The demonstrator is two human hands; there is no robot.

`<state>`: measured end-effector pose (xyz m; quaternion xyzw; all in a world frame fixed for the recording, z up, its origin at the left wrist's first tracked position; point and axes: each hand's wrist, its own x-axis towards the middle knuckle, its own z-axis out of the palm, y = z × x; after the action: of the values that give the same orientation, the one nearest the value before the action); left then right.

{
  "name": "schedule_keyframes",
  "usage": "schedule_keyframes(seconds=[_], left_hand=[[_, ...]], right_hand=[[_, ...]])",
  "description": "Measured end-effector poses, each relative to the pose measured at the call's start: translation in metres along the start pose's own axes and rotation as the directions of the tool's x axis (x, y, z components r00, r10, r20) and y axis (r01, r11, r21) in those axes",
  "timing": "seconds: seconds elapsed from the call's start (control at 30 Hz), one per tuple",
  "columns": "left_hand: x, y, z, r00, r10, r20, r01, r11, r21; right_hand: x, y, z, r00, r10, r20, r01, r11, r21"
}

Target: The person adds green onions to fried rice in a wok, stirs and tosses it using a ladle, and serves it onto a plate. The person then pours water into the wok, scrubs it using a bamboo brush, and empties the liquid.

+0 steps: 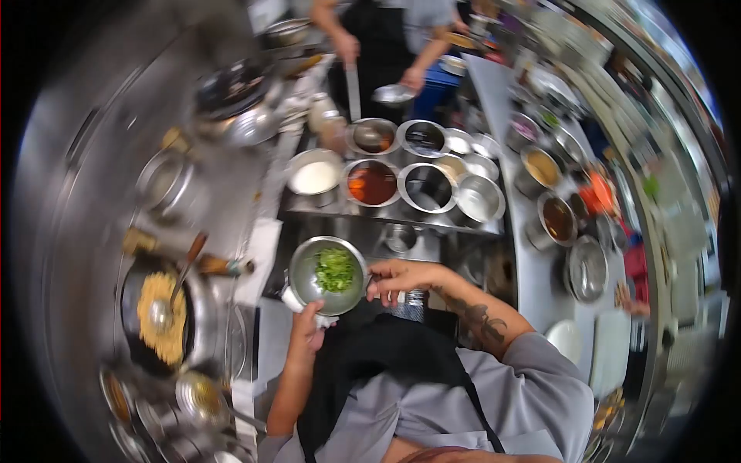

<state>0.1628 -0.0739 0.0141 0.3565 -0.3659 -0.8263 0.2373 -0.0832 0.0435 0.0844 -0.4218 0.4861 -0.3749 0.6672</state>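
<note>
Holding a metal bowl (304, 266) near the middle of the view, with the left hand (308, 322) clamped on the rim between six and seven o'clock and a white cloth (292, 299) bunched against the edge at about eight. Resting the right hand (401, 276) at the rim near three o'clock, fingers bent and narrow; cannot tell a firm pinch from a light touch. Carrying a heap of chopped greens (334, 270) on the bottom of the bowl. Wearing a black apron (386, 351) over a grey shirt (532, 378). Seen between eight and nine o'clock from the bowl: a dark pan (131, 309) of yellow food (150, 293), with a ladle (160, 315) lying on top. Seen at one o'clock: a round pot (372, 205) of red-brown sauce (377, 184). Seen toward twelve o'clock: another person (378, 38), holding a long metal tool (353, 92). Seen between three and four o'clock: a white plate (564, 339).
</note>
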Motion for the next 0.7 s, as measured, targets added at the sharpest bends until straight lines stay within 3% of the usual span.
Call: schedule_keyframes(seconds=[0.03, 0.1, 0.2, 0.23, 0.27, 0.3, 0.37, 0.4, 0.43, 0.53, 0.6, 0.7], left_hand=[[-0.010, 0.012, -0.030, 0.997, 0.010, -0.071, -0.015, 0.997, -0.076], [-0.044, 0.044, -0.068, 0.968, -0.013, -0.250, -0.039, 0.978, -0.204], [-0.092, 0.064, -0.141, 0.875, 0.131, -0.466, -0.274, 0.928, -0.254], [-0.109, 0.074, -0.155, 0.795, 0.107, -0.597, -0.329, 0.903, -0.276], [-0.127, 0.084, -0.167, 0.698, 0.069, -0.713, -0.383, 0.877, -0.291], [-0.144, 0.090, -0.185, 0.671, 0.100, -0.734, -0.415, 0.872, -0.260], [-0.168, 0.100, -0.221, 0.596, 0.118, -0.795, -0.504, 0.825, -0.255], [-0.179, 0.105, -0.234, 0.565, 0.133, -0.814, -0.541, 0.806, -0.243], [-0.188, 0.110, -0.243, 0.525, 0.148, -0.838, -0.567, 0.795, -0.215], [-0.211, 0.124, -0.264, 0.399, 0.155, -0.904, -0.642, 0.751, -0.155], [-0.222, 0.127, -0.279, 0.345, 0.156, -0.926, -0.683, 0.719, -0.133], [-0.228, 0.132, -0.296, 0.323, 0.180, -0.929, -0.734, 0.667, -0.125]], right_hand=[[0.027, -0.022, -0.005, 0.994, 0.020, 0.106, -0.017, 0.999, -0.029], [0.093, -0.063, -0.010, 0.994, -0.035, 0.101, 0.031, 0.999, 0.032], [0.218, -0.096, -0.019, 0.974, -0.087, -0.208, 0.108, 0.990, 0.092], [0.256, -0.106, -0.015, 0.956, -0.098, -0.278, 0.157, 0.967, 0.200], [0.290, -0.113, -0.011, 0.954, -0.045, -0.298, 0.112, 0.971, 0.213], [0.324, -0.110, -0.009, 0.964, -0.011, -0.264, 0.080, 0.964, 0.254], [0.380, -0.101, 0.010, 0.982, 0.081, -0.169, -0.030, 0.958, 0.286], [0.398, -0.100, 0.026, 0.988, 0.140, -0.071, -0.114, 0.951, 0.287], [0.412, -0.096, 0.039, 0.983, 0.135, 0.123, -0.168, 0.932, 0.320], [0.446, -0.078, 0.070, 0.816, 0.120, 0.565, -0.414, 0.804, 0.427], [0.438, -0.081, 0.093, 0.810, -0.029, 0.585, -0.279, 0.859, 0.429], [0.432, -0.061, 0.126, 0.692, -0.115, 0.713, -0.452, 0.701, 0.552]])
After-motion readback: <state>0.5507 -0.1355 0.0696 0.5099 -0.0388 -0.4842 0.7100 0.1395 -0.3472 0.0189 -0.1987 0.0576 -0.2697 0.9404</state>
